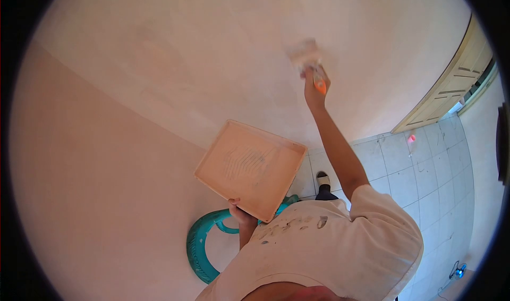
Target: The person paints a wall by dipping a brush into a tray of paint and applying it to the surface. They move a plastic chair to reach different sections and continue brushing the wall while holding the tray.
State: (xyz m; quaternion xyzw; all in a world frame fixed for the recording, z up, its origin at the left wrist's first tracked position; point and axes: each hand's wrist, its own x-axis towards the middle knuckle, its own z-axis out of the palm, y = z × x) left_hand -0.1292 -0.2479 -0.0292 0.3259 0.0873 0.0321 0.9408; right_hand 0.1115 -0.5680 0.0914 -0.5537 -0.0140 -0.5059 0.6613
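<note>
At left, the green curved object [198, 243] lies partly behind the person. The left hand [240, 212] is closed on the near edge of the tray [249, 168], thumb over the rim. The tray is shallow and peach-coloured, with raised rims and grey ridged streaks mid-floor; its far corner appears close to the wall [212, 51]. Right of it, up at the wall, the right hand [316, 83] is wrapped around the orange-handled brush [307, 57], its broad head blurred. Plain wall surrounds the brush, well apart from the door [451, 88].
</note>
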